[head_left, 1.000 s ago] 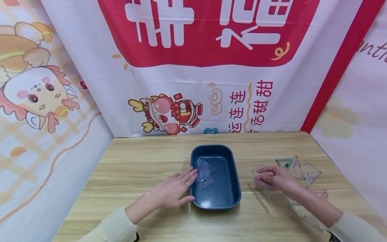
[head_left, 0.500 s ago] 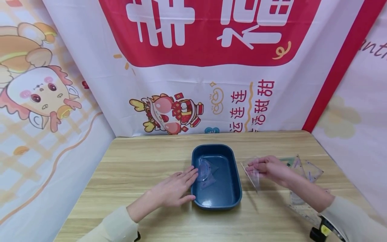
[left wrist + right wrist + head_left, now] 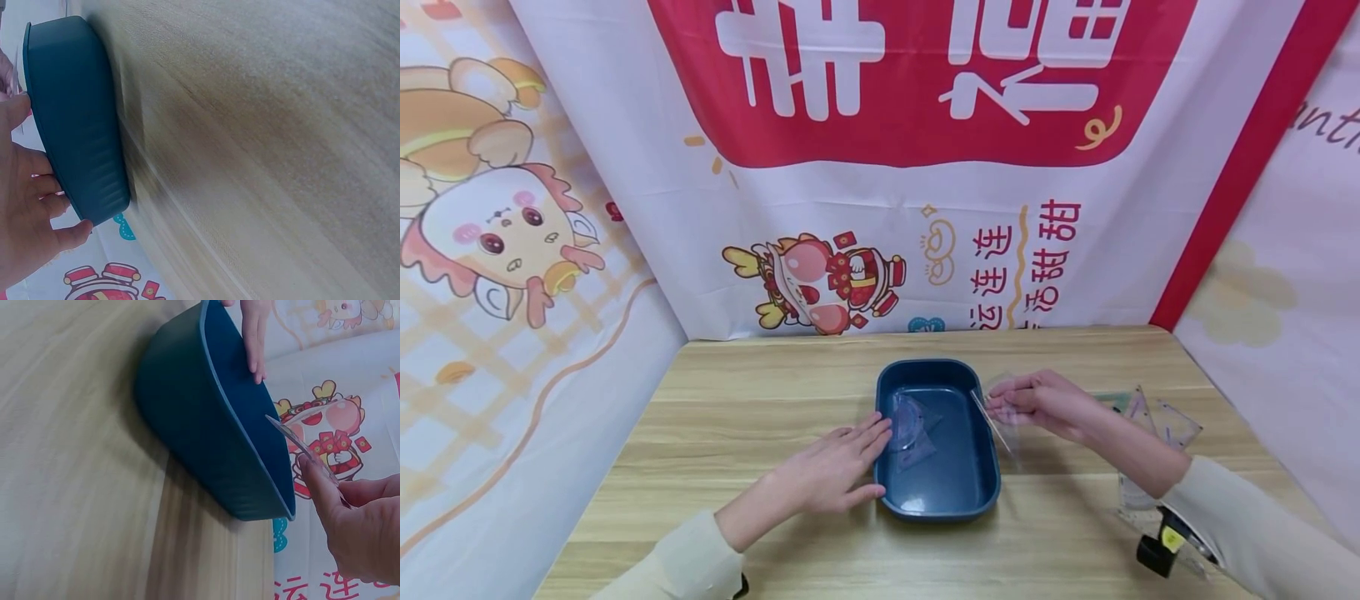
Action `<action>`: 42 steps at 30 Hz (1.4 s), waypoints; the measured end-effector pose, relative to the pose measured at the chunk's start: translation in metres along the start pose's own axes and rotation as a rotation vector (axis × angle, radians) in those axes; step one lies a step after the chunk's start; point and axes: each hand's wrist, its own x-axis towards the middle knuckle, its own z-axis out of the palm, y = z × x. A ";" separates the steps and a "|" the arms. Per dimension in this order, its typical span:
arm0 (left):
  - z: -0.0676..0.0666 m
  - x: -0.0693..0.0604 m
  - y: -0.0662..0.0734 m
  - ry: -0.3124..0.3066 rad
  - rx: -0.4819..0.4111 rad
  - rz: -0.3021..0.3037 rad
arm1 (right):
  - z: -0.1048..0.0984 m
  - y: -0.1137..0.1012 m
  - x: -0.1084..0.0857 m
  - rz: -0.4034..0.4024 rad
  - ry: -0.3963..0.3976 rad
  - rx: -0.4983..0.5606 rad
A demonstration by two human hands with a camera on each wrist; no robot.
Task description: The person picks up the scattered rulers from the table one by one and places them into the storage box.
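A dark blue rectangular tray point(image 3: 955, 483) stands on the table. My left hand point(image 3: 842, 467) rests on its left rim with straight, slightly spread fingers; in the left wrist view the fingertips touch the tray's outer side point(image 3: 75, 119). At the tray's right rim, my right hand point(image 3: 1045, 404) pinches a clear set square point(image 3: 1000, 429) between thumb and fingers. The right wrist view shows this set square point(image 3: 306, 447) nearly edge-on, tilted, its tip over the tray opening. Inside the tray lie a clear protractor point(image 3: 907, 423) and a clear triangular piece point(image 3: 916, 452), overlapping.
Right of the tray, partly behind my right forearm, lie a green set square point(image 3: 1112, 400), a clear set square point(image 3: 1180, 425) and other clear drawing pieces point(image 3: 1138, 521). A printed cloth point(image 3: 895, 200) hangs behind the wooden table point(image 3: 760, 383).
My right hand has lifted the set square and carried it left, from the table beside the tray to above its right rim. The left hand has stayed on the left rim.
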 end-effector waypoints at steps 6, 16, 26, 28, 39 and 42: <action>0.000 0.000 0.000 -0.003 -0.007 -0.001 | 0.010 -0.008 0.014 0.027 0.033 -0.015; 0.000 0.000 -0.001 -0.003 -0.013 0.004 | 0.025 -0.018 0.038 0.027 0.028 -0.116; 0.000 0.000 -0.001 -0.003 -0.016 0.004 | 0.046 -0.022 0.062 0.061 0.069 -0.223; 0.000 0.000 -0.001 0.000 -0.012 0.006 | 0.051 -0.023 0.067 0.058 0.078 -0.241; 0.003 0.000 -0.001 0.033 0.044 0.036 | 0.072 -0.023 0.088 0.012 0.077 -0.322; 0.003 0.000 -0.001 0.037 0.048 0.037 | 0.077 -0.025 0.092 0.006 0.078 -0.347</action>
